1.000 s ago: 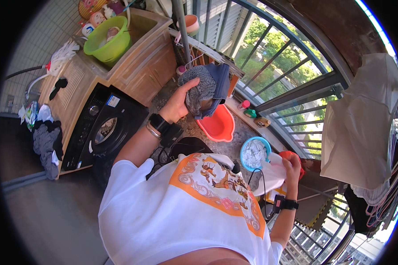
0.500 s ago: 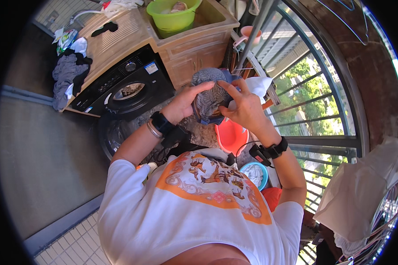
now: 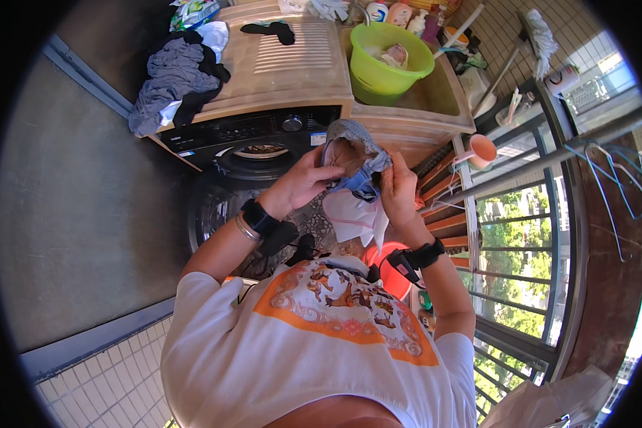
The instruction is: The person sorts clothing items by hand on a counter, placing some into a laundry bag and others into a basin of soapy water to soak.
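While the left hand grips the grey-blue garment along its left, the right hand, fingers narrow, pinches its right edge.

Sunlit green trees show through a dark metal-barred window; a light-brown ribbed counter spans a black front-loading washing machine above patterned grey flooring.

No lettering is sharp enough to read. A blue-and-white label sits toward the right of the black washing machine's front panel, and a small pale sticker toward its left; the print on both is too small. Markings on the green-and-white packet and the white bottle blur too.
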A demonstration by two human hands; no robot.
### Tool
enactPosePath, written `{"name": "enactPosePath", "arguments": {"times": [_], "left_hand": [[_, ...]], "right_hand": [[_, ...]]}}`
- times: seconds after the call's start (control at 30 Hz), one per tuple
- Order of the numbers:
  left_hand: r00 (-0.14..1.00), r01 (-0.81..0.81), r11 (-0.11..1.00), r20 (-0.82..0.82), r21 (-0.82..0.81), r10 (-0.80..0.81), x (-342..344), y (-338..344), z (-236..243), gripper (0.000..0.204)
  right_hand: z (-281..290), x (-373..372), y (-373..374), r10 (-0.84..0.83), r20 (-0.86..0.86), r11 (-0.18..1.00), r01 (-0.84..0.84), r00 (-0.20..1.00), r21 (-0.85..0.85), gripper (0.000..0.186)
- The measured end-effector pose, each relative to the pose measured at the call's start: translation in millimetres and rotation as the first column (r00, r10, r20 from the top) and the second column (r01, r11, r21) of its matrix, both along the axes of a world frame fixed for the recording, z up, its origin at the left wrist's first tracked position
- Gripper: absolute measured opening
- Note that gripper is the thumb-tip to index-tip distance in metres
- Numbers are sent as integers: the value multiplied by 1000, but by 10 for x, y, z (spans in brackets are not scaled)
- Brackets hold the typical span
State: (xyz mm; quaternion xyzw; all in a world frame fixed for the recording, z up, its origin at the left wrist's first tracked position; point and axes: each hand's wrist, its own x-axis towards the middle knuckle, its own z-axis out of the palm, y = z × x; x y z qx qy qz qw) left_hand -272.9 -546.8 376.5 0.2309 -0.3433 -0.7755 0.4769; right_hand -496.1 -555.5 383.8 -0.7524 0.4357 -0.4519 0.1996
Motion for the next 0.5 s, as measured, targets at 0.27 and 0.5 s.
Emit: {"name": "enactPosePath", "arguments": {"times": [0.27,0.5], "left_hand": [[936,-310,946,146,-90,320,1028,-674,267,62],[901,-415,907,105,-75,421,1458,-1040,333,61]], "right_hand": [[-7,1175,-1105,155,535,908,-333,830,254,32],[148,1634,-1675,254,484,861,-424,837,280,33]]}}
